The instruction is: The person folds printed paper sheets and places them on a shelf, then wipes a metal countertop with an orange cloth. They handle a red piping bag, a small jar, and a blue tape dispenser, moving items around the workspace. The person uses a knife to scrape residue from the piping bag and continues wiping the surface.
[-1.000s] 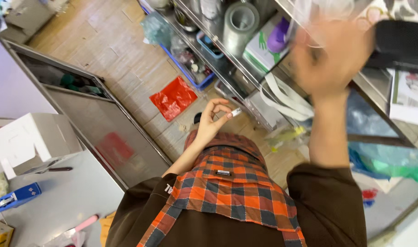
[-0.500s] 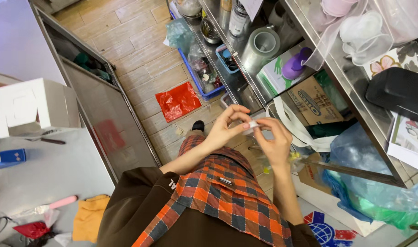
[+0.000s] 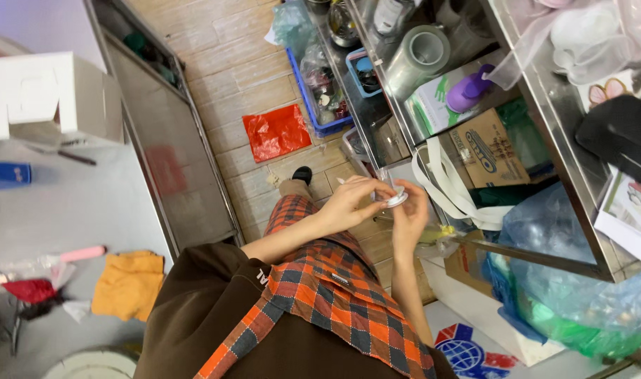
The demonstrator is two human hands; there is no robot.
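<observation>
Just right of frame centre, both hands pinch a small white disc (image 3: 396, 199): left hand (image 3: 352, 203) beside it, right hand (image 3: 410, 214) below.

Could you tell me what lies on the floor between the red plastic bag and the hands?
In the head view, only a black shoe on bare tiles lies between the red plastic bag and the hands.

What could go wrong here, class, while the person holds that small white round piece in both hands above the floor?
1. The small white round piece is pinched only at the fingertips of the left hand and right hand; it could slip.
2. It hangs above the tiled floor beside crowded shelves, so a dropped piece might roll underneath.
</observation>
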